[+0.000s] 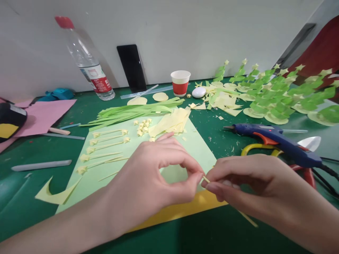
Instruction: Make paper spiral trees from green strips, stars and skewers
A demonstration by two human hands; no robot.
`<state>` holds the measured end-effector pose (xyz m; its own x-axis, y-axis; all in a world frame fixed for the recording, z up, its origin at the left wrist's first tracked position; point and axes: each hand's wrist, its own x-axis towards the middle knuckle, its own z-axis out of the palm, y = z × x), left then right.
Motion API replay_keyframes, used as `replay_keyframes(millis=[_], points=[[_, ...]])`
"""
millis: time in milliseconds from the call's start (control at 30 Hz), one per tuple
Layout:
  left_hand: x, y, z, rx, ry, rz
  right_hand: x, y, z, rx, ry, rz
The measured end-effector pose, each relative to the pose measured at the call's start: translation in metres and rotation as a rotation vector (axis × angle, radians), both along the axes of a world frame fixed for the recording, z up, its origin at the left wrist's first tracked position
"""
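Note:
Finger and thumb of my left hand (161, 173) are pinched at one end of a thin pale yellow paper stick (248, 218). My right hand (243, 180) is closed around the same stick, whose tail pokes out below the palm. Under both hands lies a light green paper sheet (197, 141) with a yellow-orange sheet (180, 213) beneath it. Left of my left hand, several similar sticks tipped with paper stars (84, 157) rest in a row. Loose small folded stars (143, 127) and a stack of pale yellow paper strips (172, 121) sit just beyond.
A blue glue gun (267, 132) and yellow-and-red-handled scissors (255, 146) lie on the right. Behind stand a plastic bottle (92, 70), a phone (131, 68) and a paper cup (180, 83). Green paper plants with star tops (275, 95) crowd the back right; pink paper (50, 114) lies left.

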<state>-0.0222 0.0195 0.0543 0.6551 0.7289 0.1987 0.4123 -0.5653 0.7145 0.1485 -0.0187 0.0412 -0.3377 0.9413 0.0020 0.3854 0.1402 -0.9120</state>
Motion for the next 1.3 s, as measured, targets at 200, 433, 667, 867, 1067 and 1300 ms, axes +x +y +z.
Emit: replay_keyframes(millis=[200, 433, 667, 867, 1067, 1300], points=[[-0.001, -0.003, -0.003, -0.107, 0.055, 0.017, 0.001, 0.000, -0.001, -0.143, 0.019, -0.035], [-0.003, 0.000, -0.005, -0.262, -0.060, 0.066, -0.001, 0.002, 0.005, -0.201, 0.113, -0.093], [0.005, -0.012, -0.024, -0.670, -0.209, -0.125, 0.001, 0.005, 0.007, -0.231, 0.282, -0.161], [0.008, -0.017, -0.029, -0.670, -0.210, -0.015, 0.004, 0.010, 0.006, -0.257, 0.314, -0.186], [0.008, -0.014, -0.024, -0.610, -0.183, -0.035, 0.014, 0.011, 0.006, -0.255, 0.217, -0.208], [0.007, -0.017, -0.027, -0.500, -0.088, -0.085, 0.012, 0.011, 0.007, -0.174, 0.138, -0.168]])
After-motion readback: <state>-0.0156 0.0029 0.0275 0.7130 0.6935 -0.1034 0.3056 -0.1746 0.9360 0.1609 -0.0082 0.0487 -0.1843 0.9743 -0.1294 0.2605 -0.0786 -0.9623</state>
